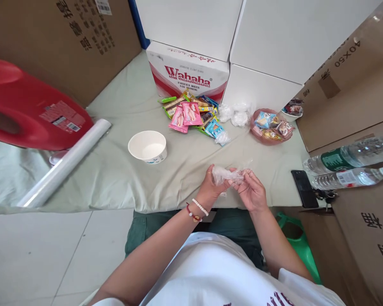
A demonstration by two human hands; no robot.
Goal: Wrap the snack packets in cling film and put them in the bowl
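My left hand (212, 187) is wrapped round a crumpled bundle of clear plastic film (222, 174) close to the table's front edge. On the bundle's right side, my right hand (251, 189) pinches the film between thumb and fingers. Whether anything lies inside the film I cannot make out. Up and to the left stands a white paper bowl (147, 146), with no contents showing. Beyond my hands lies a pile of wrapped snacks (191, 114), pink packets on top. Several crumpled clear plastic bundles (240, 114) sit just right of that pile.
A pink bowl (258, 137) of wrapped snacks stands at right. Two plastic bottles (354, 178) and a black phone (304, 189) lie at the right edge. At left are a film roll (67, 163) and a red jug (28, 106). A Wahaha carton (190, 74) stands behind.
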